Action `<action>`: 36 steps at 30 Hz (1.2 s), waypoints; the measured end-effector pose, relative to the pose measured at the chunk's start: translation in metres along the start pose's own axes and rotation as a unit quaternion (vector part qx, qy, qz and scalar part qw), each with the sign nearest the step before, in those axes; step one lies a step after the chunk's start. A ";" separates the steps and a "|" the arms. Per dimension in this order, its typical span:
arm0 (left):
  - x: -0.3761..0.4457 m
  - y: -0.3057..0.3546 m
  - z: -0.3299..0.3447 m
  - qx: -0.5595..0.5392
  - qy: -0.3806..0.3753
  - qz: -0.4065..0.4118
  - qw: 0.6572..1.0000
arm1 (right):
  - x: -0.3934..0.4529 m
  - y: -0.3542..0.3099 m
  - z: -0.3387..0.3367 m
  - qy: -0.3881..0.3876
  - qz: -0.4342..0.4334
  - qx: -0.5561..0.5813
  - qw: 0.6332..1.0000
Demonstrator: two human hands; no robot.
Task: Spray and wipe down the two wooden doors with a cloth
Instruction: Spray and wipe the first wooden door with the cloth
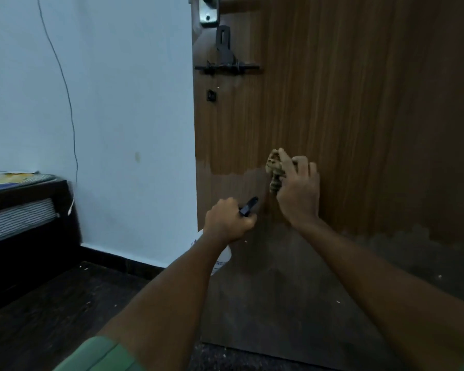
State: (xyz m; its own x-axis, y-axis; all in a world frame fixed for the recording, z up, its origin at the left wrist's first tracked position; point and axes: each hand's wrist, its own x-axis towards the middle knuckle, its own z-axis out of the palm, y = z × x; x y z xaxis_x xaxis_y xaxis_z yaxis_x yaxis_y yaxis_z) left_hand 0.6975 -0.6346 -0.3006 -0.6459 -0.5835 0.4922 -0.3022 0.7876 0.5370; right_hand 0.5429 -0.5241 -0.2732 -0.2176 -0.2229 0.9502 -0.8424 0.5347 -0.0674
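Your right hand (299,188) presses the bunched cloth (275,170) on the door (346,103) mid-height; soft, keep it wadded under your palm. Left hand (229,220) grips the spray bottle (221,259) at its neck; light, likely slick.

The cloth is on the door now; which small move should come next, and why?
Probably drag the cloth down with the right hand: the door looks dull below it. The left hand holds the spray bottle.

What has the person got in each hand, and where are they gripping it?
The left hand grips a spray bottle round its black trigger head. The right hand holds a bunched cloth against the wooden door.
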 end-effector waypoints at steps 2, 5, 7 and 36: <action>0.002 -0.004 -0.002 -0.022 0.022 -0.024 0.999 | 0.016 -0.001 -0.004 -0.019 -0.057 -0.017 0.998; 0.004 -0.012 -0.005 -0.049 0.042 -0.024 0.998 | 0.019 0.003 -0.005 -0.025 -0.096 -0.037 0.994; 0.004 -0.018 -0.009 -0.075 0.029 -0.011 0.997 | 0.013 0.002 0.000 -0.017 -0.090 -0.041 0.995; 0.000 -0.077 -0.037 -0.084 0.123 -0.016 0.989 | -0.008 -0.046 0.050 -0.186 -0.561 -0.148 0.793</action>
State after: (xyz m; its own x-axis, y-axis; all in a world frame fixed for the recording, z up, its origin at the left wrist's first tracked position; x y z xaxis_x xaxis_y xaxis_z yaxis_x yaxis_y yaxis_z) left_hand 0.7468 -0.7025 -0.3168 -0.4413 -0.6542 0.6142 -0.1863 0.7364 0.6504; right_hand 0.5584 -0.5880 -0.2929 0.4114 -0.8888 0.2020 -0.4675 -0.0154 0.8839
